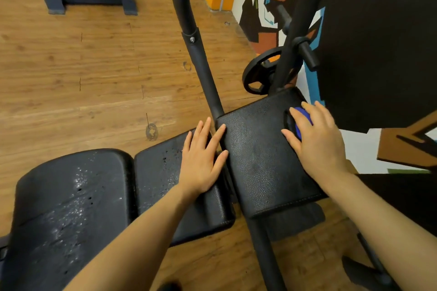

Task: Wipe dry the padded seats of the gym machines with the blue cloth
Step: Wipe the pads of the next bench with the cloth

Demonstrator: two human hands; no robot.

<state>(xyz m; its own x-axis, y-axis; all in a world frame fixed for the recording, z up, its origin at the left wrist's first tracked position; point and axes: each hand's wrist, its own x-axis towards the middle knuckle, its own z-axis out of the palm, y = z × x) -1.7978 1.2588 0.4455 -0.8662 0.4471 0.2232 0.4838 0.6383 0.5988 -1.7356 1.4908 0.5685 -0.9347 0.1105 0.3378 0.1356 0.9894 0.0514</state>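
now the right hand [316, 134] lies flat with straight fingers, pressing the blue cloth [301, 123] on the far corner of the right pad [262, 160]. the left hand [203, 160] rests open beside it. better to press evenly and pull toward the near edge. i count three pads, two still wet: the middle pad [160, 172] and the big seat [71, 208].

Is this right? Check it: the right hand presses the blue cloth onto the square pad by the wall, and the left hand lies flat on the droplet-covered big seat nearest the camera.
Not quite. In the head view the left hand lies flat on the middle pad, not the big seat. The right hand does press the blue cloth onto the square pad.
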